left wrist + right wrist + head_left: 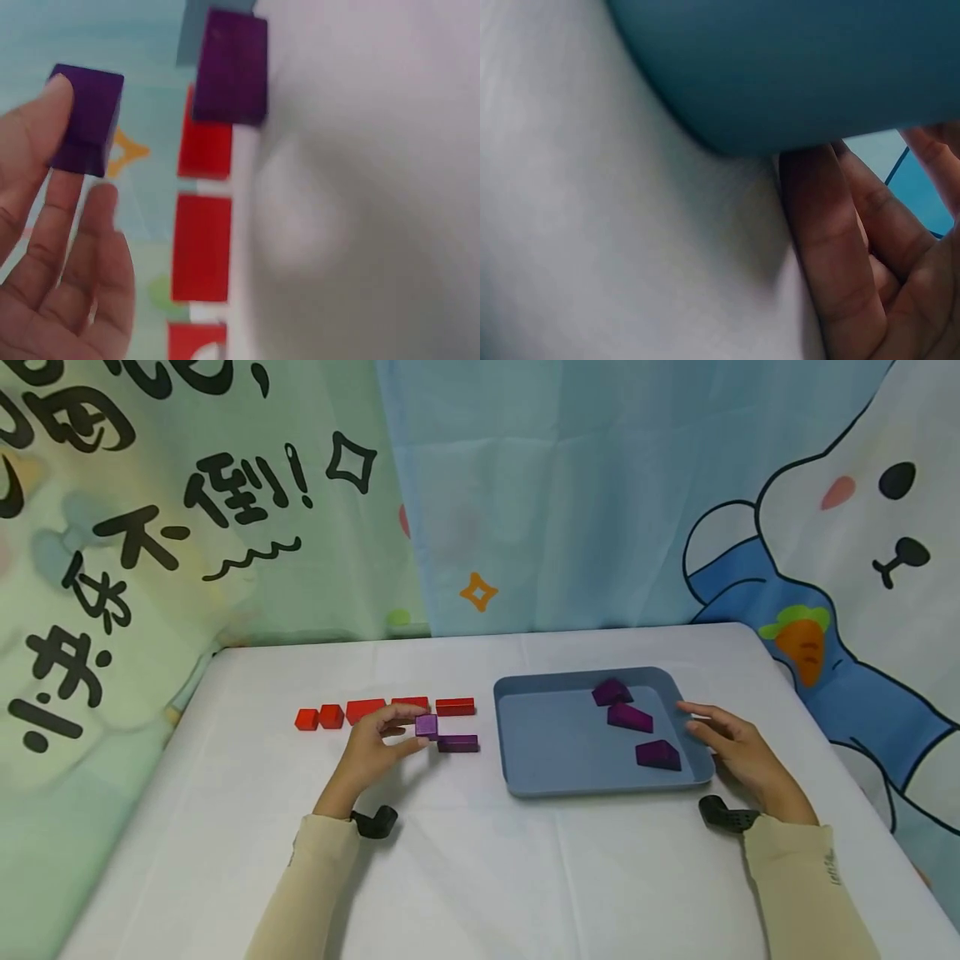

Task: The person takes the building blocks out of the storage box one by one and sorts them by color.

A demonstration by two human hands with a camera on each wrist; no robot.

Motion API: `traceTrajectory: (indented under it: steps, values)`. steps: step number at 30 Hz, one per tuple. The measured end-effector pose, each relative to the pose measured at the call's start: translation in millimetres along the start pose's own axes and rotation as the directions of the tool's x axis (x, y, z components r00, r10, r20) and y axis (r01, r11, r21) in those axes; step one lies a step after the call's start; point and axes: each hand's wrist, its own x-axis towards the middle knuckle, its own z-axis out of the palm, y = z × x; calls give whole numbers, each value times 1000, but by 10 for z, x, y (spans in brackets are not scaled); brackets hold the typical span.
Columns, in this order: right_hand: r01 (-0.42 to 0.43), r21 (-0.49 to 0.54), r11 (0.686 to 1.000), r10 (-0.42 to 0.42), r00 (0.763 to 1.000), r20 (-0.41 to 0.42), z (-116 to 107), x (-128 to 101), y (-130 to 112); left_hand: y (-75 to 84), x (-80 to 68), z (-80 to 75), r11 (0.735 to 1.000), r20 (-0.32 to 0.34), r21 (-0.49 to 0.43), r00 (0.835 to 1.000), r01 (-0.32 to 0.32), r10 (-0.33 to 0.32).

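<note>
My left hand (414,730) pinches a small purple cube (426,726) between thumb and fingers, just above the white table. In the left wrist view the cube (86,120) sits at my fingertips (56,94). A flat purple block (457,743) (230,67) lies on the table right beside it. Behind them runs a row of several red blocks (365,709) (201,247). My right hand (693,717) rests with its fingers (832,247) stretched against the right rim of a blue tray (555,743) (795,67). The tray holds three purple wedge blocks (629,717).
The white table (480,877) is backed by a cartoon-printed curtain (570,502) on the far side and both flanks. Bare cloth lies in front of the tray and the blocks. Black wrist mounts (375,821) sit on both forearms.
</note>
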Motion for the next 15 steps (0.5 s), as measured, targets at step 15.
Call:
traceTrajectory:
  steps: [15]
  values:
    - [-3, 0, 1000, 3, 1000, -7, 3, -16, 15, -252, -12, -20, 944, -53, 209, 967, 255, -249]
